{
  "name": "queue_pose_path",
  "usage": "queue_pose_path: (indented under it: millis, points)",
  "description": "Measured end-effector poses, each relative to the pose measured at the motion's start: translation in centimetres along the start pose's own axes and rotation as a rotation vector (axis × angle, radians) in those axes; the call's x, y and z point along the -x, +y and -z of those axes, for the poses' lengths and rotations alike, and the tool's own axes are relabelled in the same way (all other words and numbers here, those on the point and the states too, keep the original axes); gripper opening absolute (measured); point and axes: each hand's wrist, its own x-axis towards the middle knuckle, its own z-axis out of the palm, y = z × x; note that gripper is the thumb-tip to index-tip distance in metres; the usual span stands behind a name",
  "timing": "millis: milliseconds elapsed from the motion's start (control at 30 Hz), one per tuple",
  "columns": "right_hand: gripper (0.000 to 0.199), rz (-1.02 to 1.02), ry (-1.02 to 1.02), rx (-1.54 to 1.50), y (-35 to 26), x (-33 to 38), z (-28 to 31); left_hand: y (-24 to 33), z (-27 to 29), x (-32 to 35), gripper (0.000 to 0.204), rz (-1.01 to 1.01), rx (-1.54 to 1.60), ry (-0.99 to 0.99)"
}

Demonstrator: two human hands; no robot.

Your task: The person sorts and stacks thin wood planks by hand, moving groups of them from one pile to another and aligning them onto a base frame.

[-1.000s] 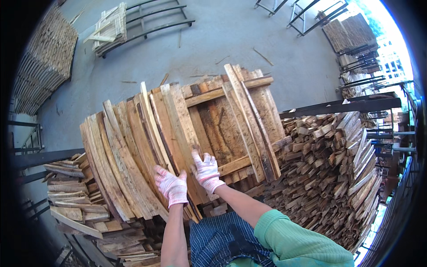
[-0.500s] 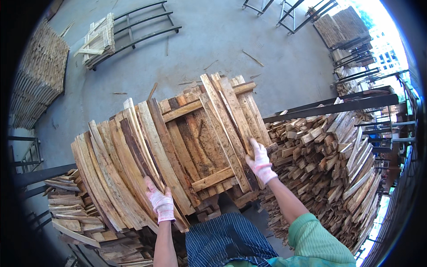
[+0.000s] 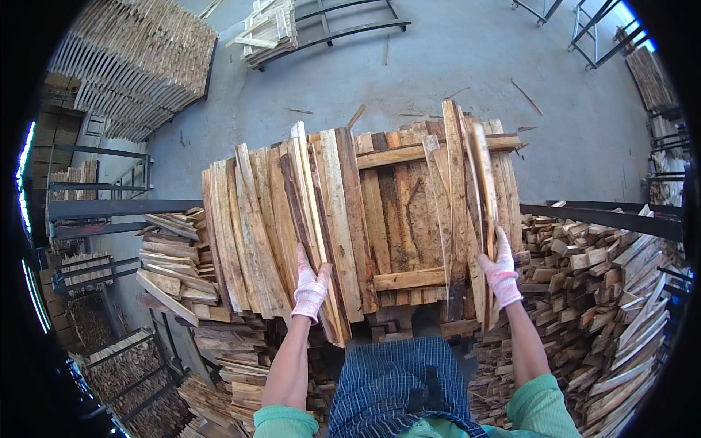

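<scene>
Both my hands wear white-and-pink knit gloves. My left hand [image 3: 310, 286] is closed round the near part of a few narrow wooden strips [image 3: 315, 212], which lie lengthwise on a row of rough boards [image 3: 252, 219]. Toward the right, my right hand [image 3: 502, 271] grips a board [image 3: 485, 182] that is tipped up on its narrow edge. Beside it other loose boards [image 3: 456, 212] lean at slight angles. Between my hands two crosspieces [image 3: 409, 280] run over a layer of bark-marked boards [image 3: 398, 212].
Heaps of short wood pieces lie at the right [image 3: 577, 292] and left [image 3: 179, 270] of the boards. Dark metal rails [image 3: 124, 209] stick out on both sides. Stacked slats [image 3: 139, 58] and a metal rack [image 3: 343, 33] stand farther off. Wood scraps [image 3: 527, 98] lie on the grey floor.
My view has swung to the left. The board at my right hand has tipped up onto its edge and come apart from the boards next to it. My left hand remains at the strips.
</scene>
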Motion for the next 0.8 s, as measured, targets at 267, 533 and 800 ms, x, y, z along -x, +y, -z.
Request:
queue_pose_path:
  millis: [267, 533, 800]
  points:
    - [0.08, 0.043, -0.124, 0.173, -9.3, 4.1, -14.6, -1.1, 4.3, 0.4, 0.084, 0.013, 0.136, 0.014]
    - [0.065, 0.264, -0.014, 0.438, -2.5, 3.2, -28.4, -0.2, 9.4, 0.5, 0.084, -0.103, 0.122, 0.1]
    - [0.064, 0.056, -0.22, 0.628, -5.3, 2.0, -26.0, 2.0, -1.1, -2.6, 0.083, -0.053, -0.338, 0.093]
